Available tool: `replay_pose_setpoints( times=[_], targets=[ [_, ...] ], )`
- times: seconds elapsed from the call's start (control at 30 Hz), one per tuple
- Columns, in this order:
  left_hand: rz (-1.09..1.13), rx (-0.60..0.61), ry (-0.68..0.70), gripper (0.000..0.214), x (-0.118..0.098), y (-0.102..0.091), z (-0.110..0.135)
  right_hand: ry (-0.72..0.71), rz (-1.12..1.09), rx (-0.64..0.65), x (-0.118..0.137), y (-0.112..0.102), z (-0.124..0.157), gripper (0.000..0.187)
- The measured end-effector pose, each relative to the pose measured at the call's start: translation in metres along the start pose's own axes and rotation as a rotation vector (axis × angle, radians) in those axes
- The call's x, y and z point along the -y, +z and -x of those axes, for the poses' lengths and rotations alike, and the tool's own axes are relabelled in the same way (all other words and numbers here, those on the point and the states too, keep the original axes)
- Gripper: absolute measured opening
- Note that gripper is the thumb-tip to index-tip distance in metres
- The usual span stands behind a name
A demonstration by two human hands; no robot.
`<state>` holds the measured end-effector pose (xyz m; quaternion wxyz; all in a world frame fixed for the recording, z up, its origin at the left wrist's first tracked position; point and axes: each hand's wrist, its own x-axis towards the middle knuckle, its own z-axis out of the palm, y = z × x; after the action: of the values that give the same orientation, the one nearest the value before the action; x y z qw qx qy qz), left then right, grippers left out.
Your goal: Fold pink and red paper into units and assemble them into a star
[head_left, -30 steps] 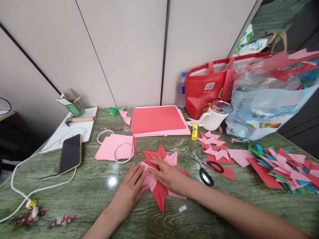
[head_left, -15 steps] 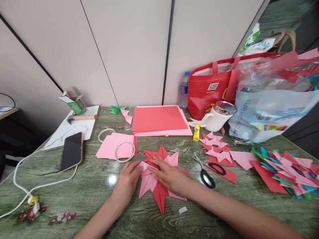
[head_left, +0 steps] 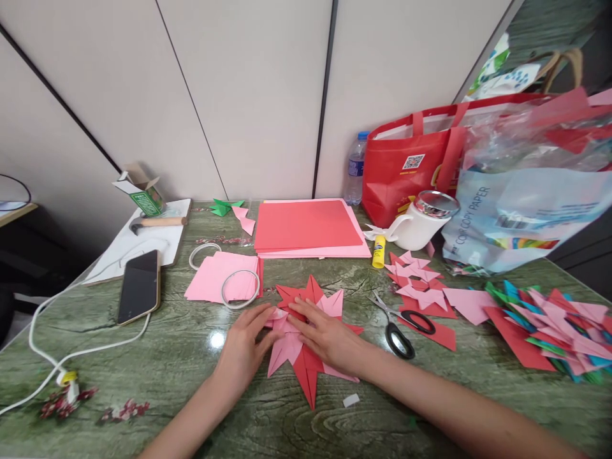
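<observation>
Resting the right hand (head_left: 329, 331) across the middle of the red-and-pink paper star (head_left: 306, 366), with its fingers stretched out and lying flat. Touching the star's pink point nearest the pink squares (head_left: 210, 280) with the left hand (head_left: 241, 341), thumb apart from forefinger; cannot tell whether the hidden fingertips grip anything there. And the star itself? Flat on the green surface (head_left: 182, 363), well forward of the back edge, roughly midway between left and right edges. Just right of it, scissors (head_left: 391, 312) with blades slightly parted and aimed toward the back edge. Nearer the person, a small white scrap (head_left: 350, 400). Across to the left, those pink squares in a stack under a white ring (head_left: 240, 306). Along the back edge, a red-topped stack of sheets (head_left: 308, 224), then a yellow glue stick (head_left: 378, 252) beside a white mug (head_left: 417, 228). Out by the right edge, a heap of folded paper pieces (head_left: 557, 328). Over toward the back left corner, a hammer (head_left: 165, 222), with a phone (head_left: 139, 288) nearer the person.
</observation>
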<state>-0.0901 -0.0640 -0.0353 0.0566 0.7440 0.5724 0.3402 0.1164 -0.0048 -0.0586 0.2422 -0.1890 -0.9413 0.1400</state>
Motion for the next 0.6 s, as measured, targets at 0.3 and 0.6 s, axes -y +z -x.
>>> replay_pose_setpoints(
  times=[0.3, 0.6],
  targets=[
    [0.024, 0.022, 0.042, 0.029, -0.006, -0.004, 0.019, 0.003, -0.013, -0.007, 0.0, 0.001, 0.0, 0.039],
    [0.018, 0.079, 0.045, 0.009, -0.015, -0.013, 0.025, 0.017, -0.021, 0.007, 0.002, -0.002, -0.001, 0.04]
  ],
)
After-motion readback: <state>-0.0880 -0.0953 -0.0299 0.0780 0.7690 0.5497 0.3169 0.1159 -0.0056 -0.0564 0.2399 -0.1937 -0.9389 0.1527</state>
